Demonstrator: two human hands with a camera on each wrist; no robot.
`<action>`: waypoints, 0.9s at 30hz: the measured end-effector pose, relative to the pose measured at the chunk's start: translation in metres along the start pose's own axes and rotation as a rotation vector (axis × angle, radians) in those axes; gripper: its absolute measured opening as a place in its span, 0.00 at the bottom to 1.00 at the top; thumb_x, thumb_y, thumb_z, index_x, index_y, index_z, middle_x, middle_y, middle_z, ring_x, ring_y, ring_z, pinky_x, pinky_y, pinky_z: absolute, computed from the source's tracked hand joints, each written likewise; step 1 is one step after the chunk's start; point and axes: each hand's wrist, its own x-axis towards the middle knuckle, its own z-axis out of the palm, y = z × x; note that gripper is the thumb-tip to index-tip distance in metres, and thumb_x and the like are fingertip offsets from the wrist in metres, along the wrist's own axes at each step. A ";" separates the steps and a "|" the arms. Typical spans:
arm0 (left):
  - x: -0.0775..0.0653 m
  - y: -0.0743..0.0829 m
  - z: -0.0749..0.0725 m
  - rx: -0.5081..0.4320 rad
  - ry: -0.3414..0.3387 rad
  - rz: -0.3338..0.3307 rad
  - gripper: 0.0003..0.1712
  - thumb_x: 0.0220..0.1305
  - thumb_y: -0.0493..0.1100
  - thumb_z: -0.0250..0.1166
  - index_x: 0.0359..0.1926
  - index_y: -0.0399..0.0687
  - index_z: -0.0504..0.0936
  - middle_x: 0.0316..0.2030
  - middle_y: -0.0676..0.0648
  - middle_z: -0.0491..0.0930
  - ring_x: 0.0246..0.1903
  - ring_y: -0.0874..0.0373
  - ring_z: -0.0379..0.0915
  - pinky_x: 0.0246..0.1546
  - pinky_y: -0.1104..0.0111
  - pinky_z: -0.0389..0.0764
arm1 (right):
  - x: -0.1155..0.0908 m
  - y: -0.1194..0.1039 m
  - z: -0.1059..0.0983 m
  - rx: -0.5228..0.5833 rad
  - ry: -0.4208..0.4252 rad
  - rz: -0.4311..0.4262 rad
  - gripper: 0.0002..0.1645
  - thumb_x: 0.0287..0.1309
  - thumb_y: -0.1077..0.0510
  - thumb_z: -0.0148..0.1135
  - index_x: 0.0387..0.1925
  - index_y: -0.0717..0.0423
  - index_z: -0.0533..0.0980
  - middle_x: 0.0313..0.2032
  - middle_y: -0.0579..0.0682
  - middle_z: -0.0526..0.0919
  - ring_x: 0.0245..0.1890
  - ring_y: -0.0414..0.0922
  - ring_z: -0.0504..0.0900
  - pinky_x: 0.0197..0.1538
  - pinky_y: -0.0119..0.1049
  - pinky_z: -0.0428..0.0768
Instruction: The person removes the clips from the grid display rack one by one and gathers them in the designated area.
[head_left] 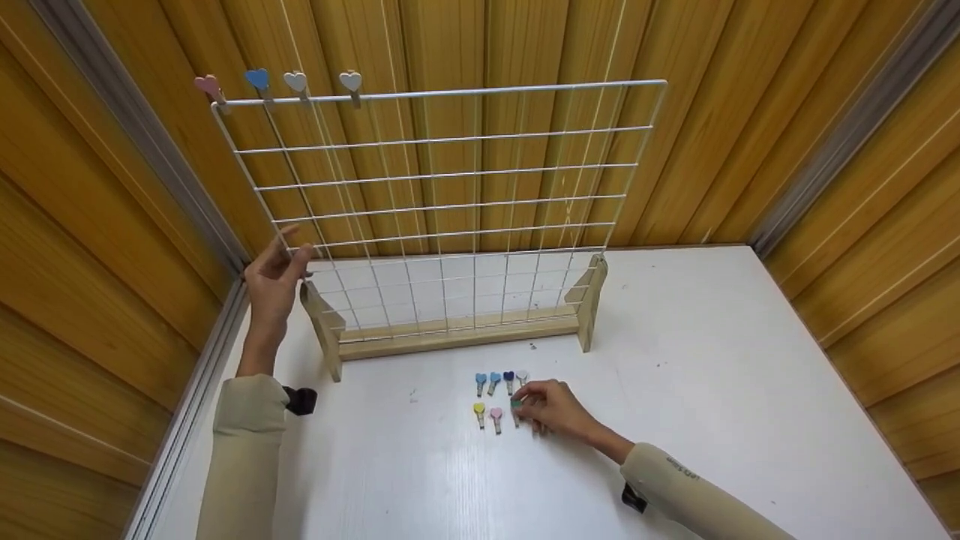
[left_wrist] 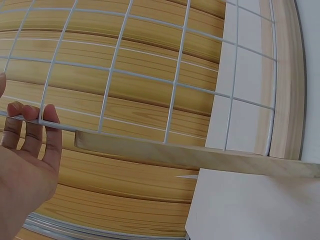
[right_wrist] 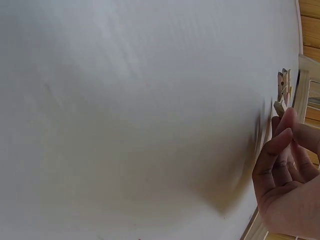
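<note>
A white wire grid panel point(head_left: 450, 172) stands in a wooden base point(head_left: 457, 340). My left hand point(head_left: 276, 274) grips the panel's left edge wire, low down near the base's upright; in the left wrist view the fingers of the left hand point(left_wrist: 32, 145) curl over that wire. Over the table, my right hand point(head_left: 555, 409) pinches a small wooden clothespin with a green heart point(head_left: 516, 403). In the right wrist view its wooden end point(right_wrist: 280, 107) sticks out from between thumb and fingers of the right hand point(right_wrist: 287, 175). The palm hides part of the table behind it.
Heart clothespins lie near the right hand: light blue point(head_left: 481, 380), dark blue point(head_left: 509, 377), white point(head_left: 523, 376), yellow point(head_left: 479, 410) and pink point(head_left: 496, 415). Along the panel's top wire sit pink point(head_left: 208, 85), blue point(head_left: 257, 79) and white point(head_left: 350, 81) ones. Wood-patterned walls point(head_left: 885, 187) enclose the white table point(head_left: 712, 390).
</note>
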 end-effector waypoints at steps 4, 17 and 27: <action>0.000 0.000 0.000 -0.003 0.000 0.007 0.18 0.70 0.38 0.66 0.59 0.50 0.85 0.25 0.53 0.76 0.29 0.59 0.72 0.36 0.72 0.80 | 0.003 0.000 0.004 -0.007 0.007 -0.007 0.11 0.64 0.63 0.68 0.45 0.64 0.84 0.29 0.59 0.88 0.16 0.35 0.76 0.20 0.24 0.73; 0.001 0.005 -0.001 0.046 -0.046 -0.005 0.18 0.72 0.40 0.64 0.61 0.53 0.83 0.31 0.54 0.80 0.33 0.55 0.72 0.41 0.71 0.81 | 0.005 -0.001 0.011 -0.062 0.077 -0.035 0.09 0.63 0.63 0.69 0.44 0.63 0.85 0.30 0.57 0.89 0.15 0.36 0.76 0.19 0.24 0.72; 0.001 0.002 0.001 0.044 -0.024 -0.002 0.17 0.72 0.41 0.64 0.60 0.55 0.84 0.31 0.55 0.81 0.33 0.56 0.72 0.40 0.71 0.81 | 0.005 -0.011 0.004 -0.098 0.071 -0.028 0.11 0.65 0.60 0.68 0.45 0.63 0.85 0.36 0.56 0.89 0.20 0.40 0.80 0.23 0.25 0.74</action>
